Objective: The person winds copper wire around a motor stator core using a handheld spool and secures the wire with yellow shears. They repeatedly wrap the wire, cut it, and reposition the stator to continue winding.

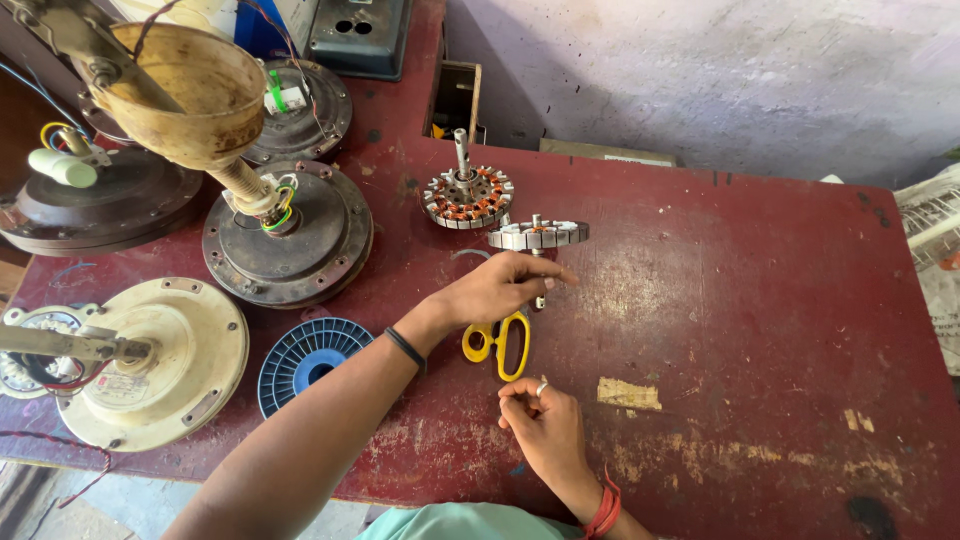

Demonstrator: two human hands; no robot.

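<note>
Two fan stators are placed near the middle of the table (760, 300): the wound stator (467, 197) stands above and left of the second stator (537, 235); the left hand (500, 287) is held just below the second stator, over the scissors (498, 342); the right hand (545, 428) is found lower, near the table's bottom edge; a spool (305, 360) lies left of the scissors; fan motor housings (288, 235) are crowded along the left of the frame.

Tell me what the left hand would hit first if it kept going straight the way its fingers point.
The left hand points right across the worn red table. Almost at its fingertips is the silver toothed stator on a shaft, probably the first contact; depth is unclear. Beyond that, bare tabletop.
</note>
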